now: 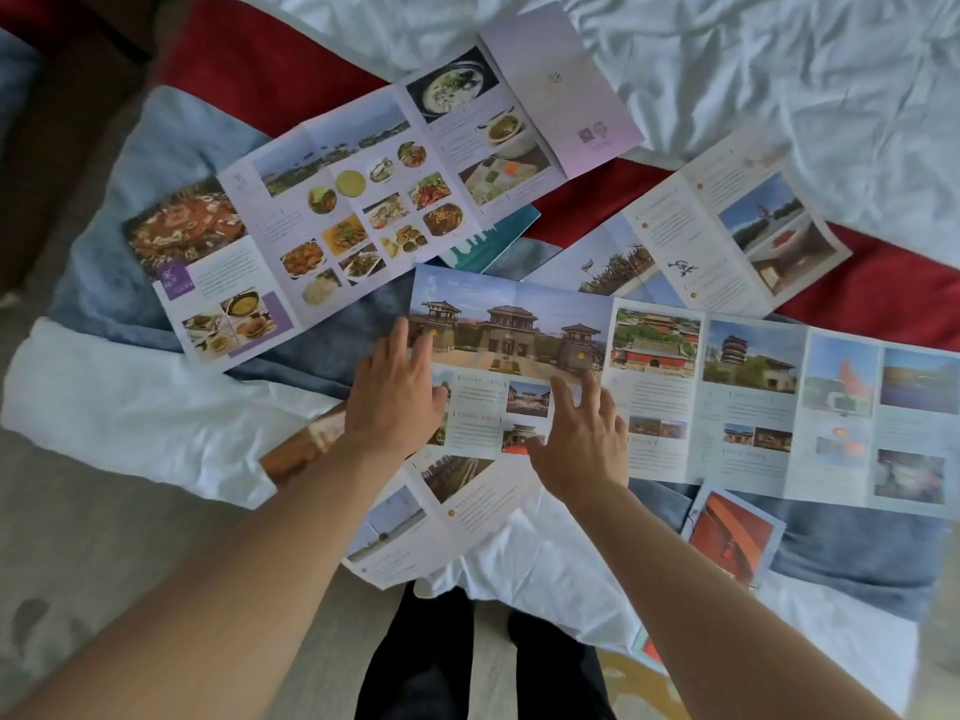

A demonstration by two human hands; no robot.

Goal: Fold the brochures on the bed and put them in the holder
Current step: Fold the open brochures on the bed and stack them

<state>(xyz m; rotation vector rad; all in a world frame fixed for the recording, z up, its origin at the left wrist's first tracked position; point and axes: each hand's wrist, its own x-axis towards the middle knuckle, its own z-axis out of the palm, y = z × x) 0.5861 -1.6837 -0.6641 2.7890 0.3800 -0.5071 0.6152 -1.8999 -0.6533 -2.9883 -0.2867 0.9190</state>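
Paper everywhere on this bed [779,59], honestly. I've got the long temple brochure [675,387] spread flat across the near edge, fully unfolded, overlapping a smaller brochure [410,527] that hangs off toward the floor. My left hand [395,397] is lying flat on its left end, fingers spread, palm down, gripping nothing. My right hand [582,439] is just beside it, also open, fingertips pressing on the same sheet near the first crease. Further back the food brochure [332,205] lies open on the red blanket [249,70] and blue blanket [171,148], well apart from my hands. Another unfolded brochure [727,226] sits to the right behind the temple one. A small red card [732,532] lies near my right forearm. Can't spot the holder for sure from here.
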